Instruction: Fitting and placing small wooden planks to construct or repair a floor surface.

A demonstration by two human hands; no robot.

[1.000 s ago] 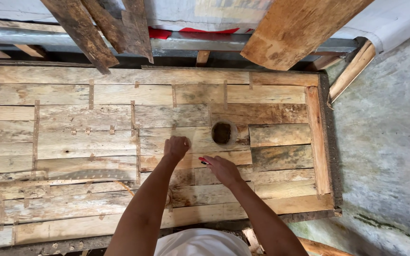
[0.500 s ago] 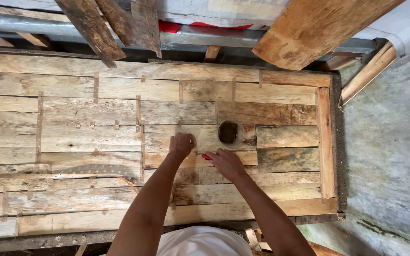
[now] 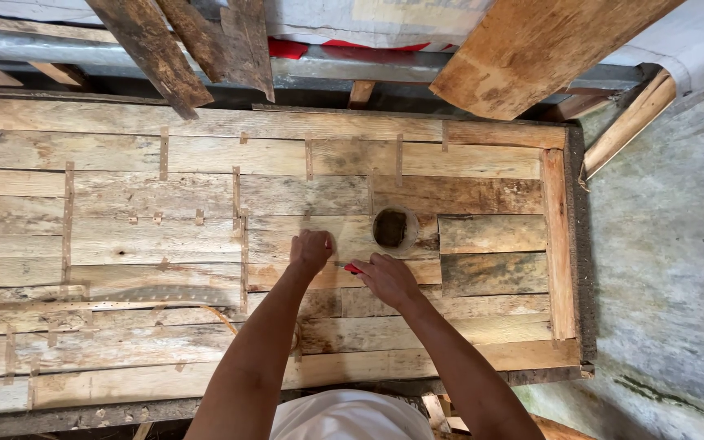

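Here your left hand (image 3: 313, 249) is curled into a loose fist resting on the patchwork plank surface (image 3: 165, 244), steadying you, while your right hand (image 3: 386, 277) pinches a small red tool (image 3: 354, 268) flat against the wood just near of the round hole (image 3: 390, 227). The hole looks dark and empty (its depth is hidden).
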